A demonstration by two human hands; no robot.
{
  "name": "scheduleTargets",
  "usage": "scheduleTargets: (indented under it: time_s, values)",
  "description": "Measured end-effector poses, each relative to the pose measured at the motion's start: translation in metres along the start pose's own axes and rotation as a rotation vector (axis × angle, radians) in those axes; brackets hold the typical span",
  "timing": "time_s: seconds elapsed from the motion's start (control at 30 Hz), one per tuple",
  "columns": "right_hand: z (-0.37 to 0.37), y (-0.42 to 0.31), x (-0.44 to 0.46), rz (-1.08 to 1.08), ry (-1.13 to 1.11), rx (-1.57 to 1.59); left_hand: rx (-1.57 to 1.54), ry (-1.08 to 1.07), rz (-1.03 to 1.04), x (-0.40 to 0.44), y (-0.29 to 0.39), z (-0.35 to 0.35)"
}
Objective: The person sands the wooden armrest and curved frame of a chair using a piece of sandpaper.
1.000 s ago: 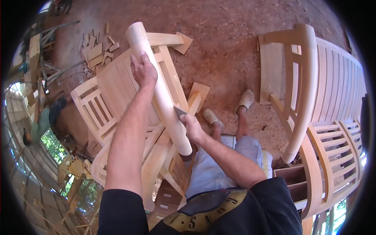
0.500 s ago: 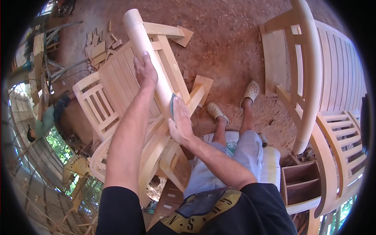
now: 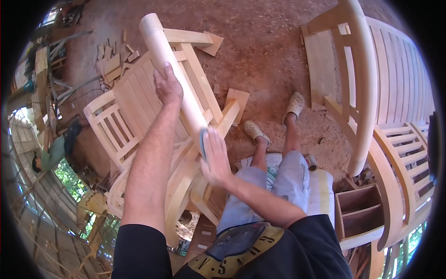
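A thick, rounded pale wooden rail (image 3: 189,100) slants across a slatted wooden chair or bench frame (image 3: 139,83). My left hand (image 3: 168,84) grips the rail around its middle, with the thumb on top and the fingers partly hidden at the far side. Against the rail's near end, my right hand (image 3: 216,156) presses a piece of sandpaper (image 3: 202,142) under its palm, fingers stretched together along the wood. Only the dark blue-green edge of the sandpaper shows. The right hand is slightly blurred.
On the right stands another slatted wooden bench (image 3: 399,74) with a curved rail. Offcuts (image 3: 111,65) lie on the dirt floor beyond the frame. A wooden box with compartments (image 3: 360,209) is at my right. At far left is another person (image 3: 51,153).
My right hand has slid a little toward me along the rail with the sandpaper. The left hand keeps its grip, and the whole view has shifted slightly.
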State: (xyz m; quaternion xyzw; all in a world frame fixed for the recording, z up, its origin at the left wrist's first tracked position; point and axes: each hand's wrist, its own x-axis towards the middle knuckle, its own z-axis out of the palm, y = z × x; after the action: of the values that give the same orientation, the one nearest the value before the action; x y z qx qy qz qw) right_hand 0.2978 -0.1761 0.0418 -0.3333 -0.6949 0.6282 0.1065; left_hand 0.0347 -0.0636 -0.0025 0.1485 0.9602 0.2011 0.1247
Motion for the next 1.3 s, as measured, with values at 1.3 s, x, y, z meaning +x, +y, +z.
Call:
scheduleTargets:
  time_s: [1.3]
  values:
    - [-0.013,0.06,0.007,0.688,0.061,0.61,0.111,0.07,0.055,0.03,-0.041,0.036]
